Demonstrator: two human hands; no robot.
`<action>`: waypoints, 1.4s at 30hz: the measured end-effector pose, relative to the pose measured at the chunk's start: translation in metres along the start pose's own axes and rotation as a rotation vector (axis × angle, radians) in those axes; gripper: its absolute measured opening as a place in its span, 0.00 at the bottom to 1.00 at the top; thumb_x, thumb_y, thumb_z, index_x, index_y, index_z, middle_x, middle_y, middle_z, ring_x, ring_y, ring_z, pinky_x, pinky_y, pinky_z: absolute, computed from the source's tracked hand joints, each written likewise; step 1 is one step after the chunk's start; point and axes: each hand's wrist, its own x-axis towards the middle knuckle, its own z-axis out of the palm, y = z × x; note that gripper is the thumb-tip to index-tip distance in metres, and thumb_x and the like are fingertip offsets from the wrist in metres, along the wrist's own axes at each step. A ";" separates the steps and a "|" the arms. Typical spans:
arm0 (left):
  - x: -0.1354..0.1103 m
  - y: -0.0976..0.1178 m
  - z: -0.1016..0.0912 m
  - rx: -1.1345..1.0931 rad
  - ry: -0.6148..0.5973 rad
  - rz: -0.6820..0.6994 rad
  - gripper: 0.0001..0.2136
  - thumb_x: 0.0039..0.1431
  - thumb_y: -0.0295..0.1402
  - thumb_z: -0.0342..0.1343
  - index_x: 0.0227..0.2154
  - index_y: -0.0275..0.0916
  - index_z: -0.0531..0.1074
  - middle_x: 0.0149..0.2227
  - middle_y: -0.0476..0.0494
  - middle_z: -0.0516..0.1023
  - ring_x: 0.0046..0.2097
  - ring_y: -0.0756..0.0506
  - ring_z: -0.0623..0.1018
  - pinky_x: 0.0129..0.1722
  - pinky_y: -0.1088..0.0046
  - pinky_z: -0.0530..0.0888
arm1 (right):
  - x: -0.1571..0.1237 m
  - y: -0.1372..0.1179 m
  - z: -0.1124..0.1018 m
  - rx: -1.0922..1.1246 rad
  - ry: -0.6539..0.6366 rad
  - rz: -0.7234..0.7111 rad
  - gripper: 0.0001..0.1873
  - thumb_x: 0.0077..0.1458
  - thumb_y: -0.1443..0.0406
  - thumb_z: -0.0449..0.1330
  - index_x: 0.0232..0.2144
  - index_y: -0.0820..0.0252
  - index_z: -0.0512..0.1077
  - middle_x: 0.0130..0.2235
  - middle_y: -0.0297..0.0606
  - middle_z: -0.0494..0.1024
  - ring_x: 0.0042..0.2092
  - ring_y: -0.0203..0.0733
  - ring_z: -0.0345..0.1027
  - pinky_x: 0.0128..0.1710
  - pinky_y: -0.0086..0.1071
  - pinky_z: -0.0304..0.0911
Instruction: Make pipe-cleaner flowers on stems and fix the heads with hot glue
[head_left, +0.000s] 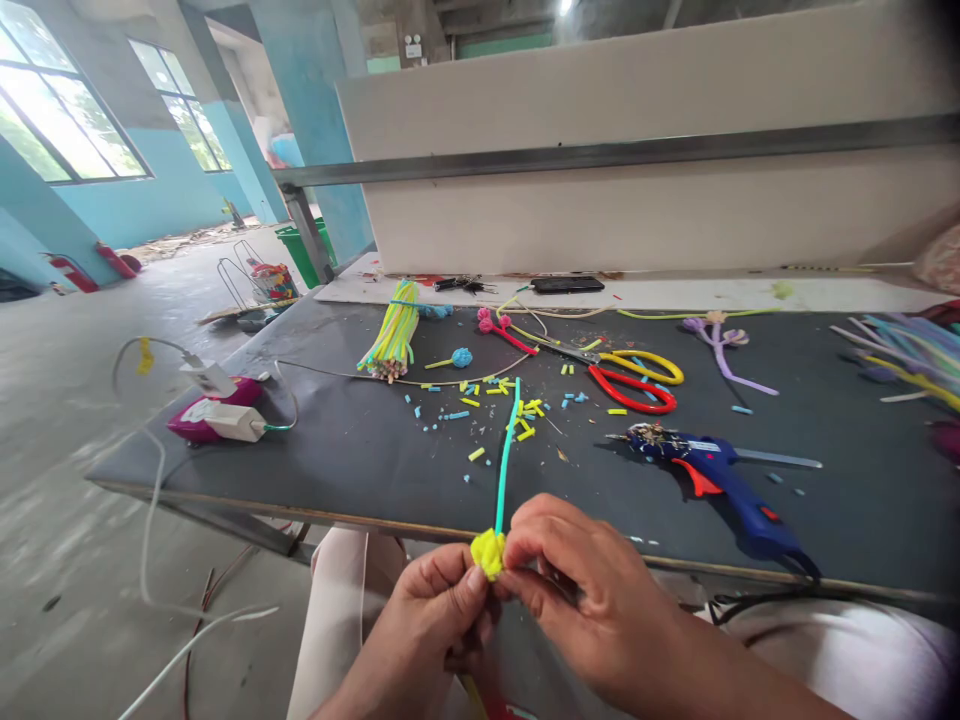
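Both my hands meet at the table's near edge. My left hand [431,615] pinches a small yellow fuzzy coil [488,552] from the left. My right hand [581,590] pinches the same coil from the right, fingers curled round it. A teal pipe cleaner stem [507,455] rises from the coil and points away from me over the dark table [360,450]. Short yellow and blue cut bits [495,400] lie scattered just beyond the stem's tip.
A blue glue gun [720,475] lies to the right, red and yellow scissors [630,378] behind it. A bundle of pipe cleaners [391,340], a blue ball piece [459,358], pink and purple twisted shapes, a phone [566,285] and a power strip [221,412] sit farther off.
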 end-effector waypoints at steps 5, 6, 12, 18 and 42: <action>-0.001 0.001 -0.001 0.090 0.025 0.066 0.16 0.46 0.43 0.64 0.23 0.32 0.72 0.15 0.54 0.64 0.18 0.58 0.56 0.19 0.80 0.49 | 0.002 0.003 -0.001 0.000 -0.068 0.077 0.04 0.56 0.70 0.57 0.31 0.57 0.67 0.32 0.32 0.70 0.33 0.34 0.64 0.31 0.27 0.58; -0.001 0.001 -0.002 0.095 0.029 0.068 0.16 0.46 0.42 0.64 0.24 0.32 0.72 0.16 0.54 0.64 0.18 0.58 0.56 0.19 0.80 0.50 | 0.002 0.004 0.000 0.002 -0.081 0.085 0.03 0.56 0.69 0.57 0.31 0.57 0.67 0.32 0.32 0.70 0.33 0.34 0.65 0.31 0.28 0.58; 0.002 -0.002 -0.011 0.138 -0.069 0.090 0.16 0.47 0.43 0.63 0.23 0.33 0.72 0.17 0.54 0.63 0.20 0.56 0.57 0.20 0.79 0.51 | 0.000 0.005 -0.005 0.038 -0.174 0.012 0.06 0.55 0.73 0.55 0.30 0.59 0.65 0.32 0.33 0.70 0.33 0.35 0.64 0.31 0.28 0.58; 0.000 -0.003 -0.015 0.286 -0.092 0.170 0.15 0.52 0.42 0.60 0.21 0.34 0.70 0.19 0.53 0.61 0.23 0.55 0.58 0.23 0.78 0.54 | 0.001 0.004 -0.011 0.041 -0.202 -0.141 0.11 0.52 0.79 0.51 0.28 0.59 0.63 0.29 0.33 0.69 0.33 0.35 0.63 0.32 0.27 0.58; 0.000 -0.005 -0.015 -0.191 -0.276 -0.101 0.12 0.47 0.38 0.64 0.21 0.33 0.71 0.14 0.54 0.59 0.15 0.58 0.52 0.15 0.81 0.48 | 0.002 -0.001 -0.012 -0.011 -0.013 -0.226 0.07 0.57 0.73 0.53 0.34 0.60 0.69 0.32 0.37 0.75 0.35 0.37 0.68 0.35 0.29 0.63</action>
